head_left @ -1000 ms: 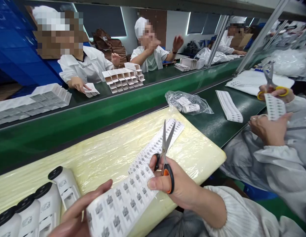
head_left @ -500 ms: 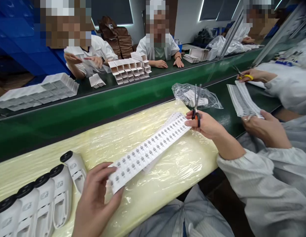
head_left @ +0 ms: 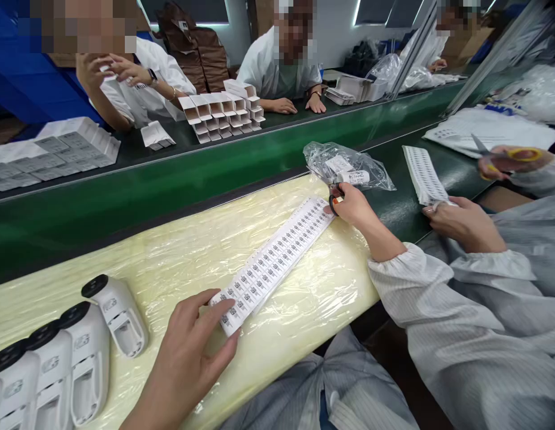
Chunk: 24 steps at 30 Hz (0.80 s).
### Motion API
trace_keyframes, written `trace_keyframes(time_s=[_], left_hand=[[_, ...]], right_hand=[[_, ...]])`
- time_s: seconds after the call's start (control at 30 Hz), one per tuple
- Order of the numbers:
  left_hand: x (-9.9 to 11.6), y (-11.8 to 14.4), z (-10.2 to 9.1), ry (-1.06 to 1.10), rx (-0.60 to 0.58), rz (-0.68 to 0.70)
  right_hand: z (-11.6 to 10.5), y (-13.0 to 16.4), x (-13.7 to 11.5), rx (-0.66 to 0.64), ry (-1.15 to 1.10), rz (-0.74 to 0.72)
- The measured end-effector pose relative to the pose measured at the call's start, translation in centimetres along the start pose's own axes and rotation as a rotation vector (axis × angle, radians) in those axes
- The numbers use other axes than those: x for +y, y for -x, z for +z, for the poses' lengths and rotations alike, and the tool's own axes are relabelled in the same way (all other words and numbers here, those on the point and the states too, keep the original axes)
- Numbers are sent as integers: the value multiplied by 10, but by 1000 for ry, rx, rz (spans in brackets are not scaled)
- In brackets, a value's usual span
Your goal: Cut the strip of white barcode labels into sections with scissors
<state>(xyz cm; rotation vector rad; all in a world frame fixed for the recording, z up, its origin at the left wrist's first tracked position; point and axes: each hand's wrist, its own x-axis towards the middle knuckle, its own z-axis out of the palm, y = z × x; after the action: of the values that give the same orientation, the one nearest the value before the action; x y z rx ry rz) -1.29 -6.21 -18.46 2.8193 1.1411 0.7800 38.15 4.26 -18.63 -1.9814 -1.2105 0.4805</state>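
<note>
Label strip (head_left: 273, 263) lies flat across the plastic-wrapped pad (head_left: 178, 269), bare room either side.
Left hand (head_left: 187, 358) fingers press its near end; right hand (head_left: 351, 206) grips scissors (head_left: 334, 196) at its far end.

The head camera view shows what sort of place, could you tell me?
Probably a factory packing line: a green conveyor belt, stacked white cartons, and a label sheet beside white devices.
</note>
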Motion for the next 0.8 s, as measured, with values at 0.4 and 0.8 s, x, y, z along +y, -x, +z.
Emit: trace_keyframes(time_s=[0.4, 0.8], left_hand=[[12, 1, 2, 56, 16, -110], [16, -7, 1, 116, 104, -96]], right_hand=[[-27, 90, -27, -22, -499, -155], [7, 235, -18, -1430, -688, 379]])
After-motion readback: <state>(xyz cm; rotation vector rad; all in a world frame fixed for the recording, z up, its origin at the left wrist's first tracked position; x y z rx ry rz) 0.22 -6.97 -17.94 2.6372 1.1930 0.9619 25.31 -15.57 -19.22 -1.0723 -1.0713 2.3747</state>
